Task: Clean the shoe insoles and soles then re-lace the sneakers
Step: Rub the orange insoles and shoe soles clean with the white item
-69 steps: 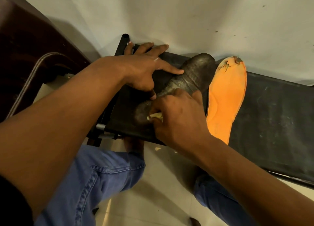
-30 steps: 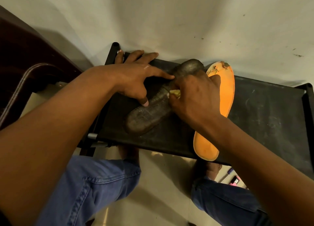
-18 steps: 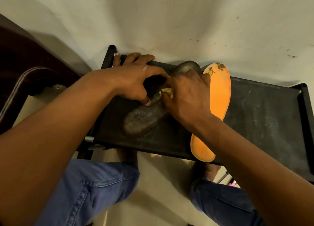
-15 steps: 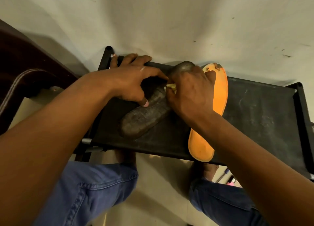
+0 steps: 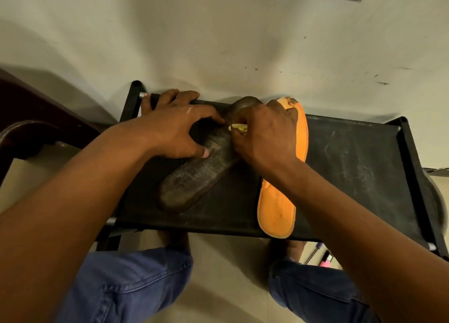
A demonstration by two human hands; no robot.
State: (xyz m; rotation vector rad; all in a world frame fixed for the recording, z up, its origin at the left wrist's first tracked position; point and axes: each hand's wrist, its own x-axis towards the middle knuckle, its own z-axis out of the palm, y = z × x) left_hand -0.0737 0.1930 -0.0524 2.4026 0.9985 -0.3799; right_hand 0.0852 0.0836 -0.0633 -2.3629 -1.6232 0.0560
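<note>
The dark insole (image 5: 194,177) lies flat and slantwise on the black desk (image 5: 352,157), its heel end near and to the left, its toe end far and towards the middle, which puts its whole length within reach for rubbing. The left hand (image 5: 175,130) lies spread beside and partly on it, fingers reaching to the far edge of the desk and the thumb pressing down on the insole's middle, likely to stop it from sliding under the scrubbing. The right hand (image 5: 264,133) is curled over the toe part, gripping a small yellowish wad (image 5: 239,128), perhaps a cloth or sponge, which peeks out between thumb and fingers and bears on the insole. The orange insole (image 5: 279,206) lies just to the right, lengthwise from far to near, its heel overhanging the near edge and partly under the right wrist, apparently set aside for its own turn. No sneakers or laces show, so re-lacing looks some way off.
</note>
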